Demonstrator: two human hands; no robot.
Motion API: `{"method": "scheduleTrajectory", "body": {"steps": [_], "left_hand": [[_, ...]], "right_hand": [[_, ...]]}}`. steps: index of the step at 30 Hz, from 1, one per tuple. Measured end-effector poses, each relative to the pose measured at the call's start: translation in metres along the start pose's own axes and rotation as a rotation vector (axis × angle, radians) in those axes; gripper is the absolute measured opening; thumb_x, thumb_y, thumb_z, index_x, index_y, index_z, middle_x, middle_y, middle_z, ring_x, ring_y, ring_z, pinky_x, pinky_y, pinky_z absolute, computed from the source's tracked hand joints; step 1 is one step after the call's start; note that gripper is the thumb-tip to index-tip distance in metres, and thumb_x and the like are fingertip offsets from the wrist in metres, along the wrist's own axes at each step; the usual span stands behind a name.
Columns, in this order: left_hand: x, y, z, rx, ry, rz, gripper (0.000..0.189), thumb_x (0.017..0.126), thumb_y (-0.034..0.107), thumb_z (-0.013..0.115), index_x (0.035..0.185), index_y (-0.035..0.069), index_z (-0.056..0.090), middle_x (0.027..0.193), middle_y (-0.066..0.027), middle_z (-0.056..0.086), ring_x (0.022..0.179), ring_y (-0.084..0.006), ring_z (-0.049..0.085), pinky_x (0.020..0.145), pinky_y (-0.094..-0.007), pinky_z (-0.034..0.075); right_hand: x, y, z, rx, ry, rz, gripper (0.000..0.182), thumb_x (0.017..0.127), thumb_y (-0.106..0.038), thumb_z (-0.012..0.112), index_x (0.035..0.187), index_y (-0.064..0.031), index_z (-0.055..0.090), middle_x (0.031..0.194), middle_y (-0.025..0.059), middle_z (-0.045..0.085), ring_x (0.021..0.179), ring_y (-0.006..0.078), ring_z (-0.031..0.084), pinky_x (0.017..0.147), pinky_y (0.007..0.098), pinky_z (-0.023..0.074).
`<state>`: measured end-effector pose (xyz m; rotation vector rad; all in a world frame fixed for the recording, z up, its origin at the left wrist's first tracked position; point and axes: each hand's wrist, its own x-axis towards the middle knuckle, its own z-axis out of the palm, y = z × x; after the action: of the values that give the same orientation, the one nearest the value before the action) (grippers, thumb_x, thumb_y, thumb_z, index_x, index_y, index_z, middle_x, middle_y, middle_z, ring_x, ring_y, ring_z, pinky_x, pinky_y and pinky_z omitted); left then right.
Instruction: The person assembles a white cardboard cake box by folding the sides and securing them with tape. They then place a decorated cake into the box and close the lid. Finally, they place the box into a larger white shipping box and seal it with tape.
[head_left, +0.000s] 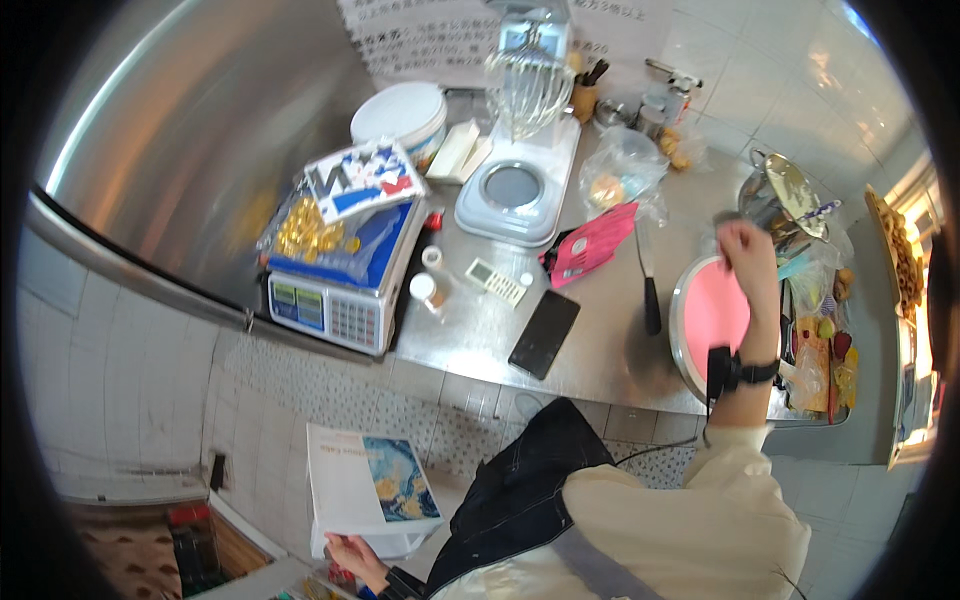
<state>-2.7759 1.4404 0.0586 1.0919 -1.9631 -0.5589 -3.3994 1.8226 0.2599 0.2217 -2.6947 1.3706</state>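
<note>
Low on the left, my left hand (356, 559) grips the lower edge of a white cake box (345, 480) printed with a blue and gold marbled picture. My right hand (748, 251) is raised at the far side of a round metal bowl (679, 334) with a smooth pink filling (712, 307). Motion blurs its curled fingers, and a small dark blur shows beside them; whether they hold anything is unclear. A spatula with a black handle (651, 304) lies just left of the bowl. The right forearm, with a black wrist strap, covers part of the pink surface.
On the steel worktop (600, 352) are a phone (545, 334), a remote control (495, 281), a pink pouch (596, 244) and a digital scale (330, 311) under bags. A stand mixer (517, 187) with a whisk stands behind. A metal pot (787, 195) and tray of fruit are right.
</note>
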Motion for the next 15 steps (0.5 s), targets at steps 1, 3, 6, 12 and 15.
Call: {"method": "scheduleTrajectory", "body": {"steps": [1, 3, 6, 12, 15], "left_hand": [[-0.002, -0.009, 0.002, -0.083, 0.002, -0.097, 0.025, 0.096, 0.017, 0.043, 0.106, -0.005, 0.048, 0.095, -0.0085, 0.049, 0.086, -0.0148, 0.047, 0.079, -0.0268, 0.041], [-0.001, -0.028, 0.003, 0.3, -0.041, -0.494, 0.035, 0.091, 0.027, 0.051, 0.091, -0.007, 0.06, 0.078, -0.0235, 0.061, 0.065, -0.0308, 0.056, 0.059, -0.0391, 0.045], [-0.001, -0.046, 0.003, 0.187, 0.076, -0.385, 0.035, 0.09, 0.025, 0.051, 0.071, -0.004, 0.056, 0.062, -0.0213, 0.057, 0.055, -0.0346, 0.052, 0.054, -0.043, 0.04], [0.003, -0.011, -0.006, 0.229, -0.011, -0.512, 0.025, 0.083, 0.017, 0.057, 0.073, -0.005, 0.058, 0.064, -0.02, 0.059, 0.054, -0.0309, 0.053, 0.052, -0.0434, 0.039], [0.008, 0.026, -0.001, 0.157, 0.056, -0.7, 0.022, 0.084, 0.013, 0.055, 0.077, -0.007, 0.06, 0.062, -0.0149, 0.058, 0.056, -0.0248, 0.051, 0.055, -0.0407, 0.041]], "right_hand": [[0.03, -0.008, -0.002, 0.016, 0.05, -0.032, 0.023, 0.085, -0.016, 0.058, 0.07, 0.0011, 0.059, 0.053, 0.003, 0.053, 0.046, 0.0094, 0.051, 0.043, 0.0247, 0.0374], [0.085, -0.02, 0.01, 0.09, 0.159, -0.138, 0.02, 0.086, -0.018, 0.06, 0.08, 0.0017, 0.063, 0.057, 0.0029, 0.056, 0.047, 0.0089, 0.052, 0.044, 0.0247, 0.04], [0.171, -0.028, 0.049, 0.326, 0.11, -0.183, 0.02, 0.087, -0.018, 0.059, 0.092, 0.0013, 0.063, 0.066, 0.0051, 0.062, 0.051, 0.0088, 0.055, 0.047, 0.0238, 0.0438], [0.326, -0.005, 0.152, 0.395, 0.16, -0.069, 0.021, 0.089, -0.019, 0.056, 0.094, -0.0002, 0.063, 0.07, 0.0088, 0.065, 0.059, 0.0151, 0.063, 0.053, 0.0273, 0.0477], [0.392, 0.012, 0.186, 0.167, 0.228, -0.193, 0.024, 0.089, -0.023, 0.054, 0.094, -0.0019, 0.064, 0.075, 0.0122, 0.066, 0.064, 0.0214, 0.065, 0.061, 0.0332, 0.0497]]}}
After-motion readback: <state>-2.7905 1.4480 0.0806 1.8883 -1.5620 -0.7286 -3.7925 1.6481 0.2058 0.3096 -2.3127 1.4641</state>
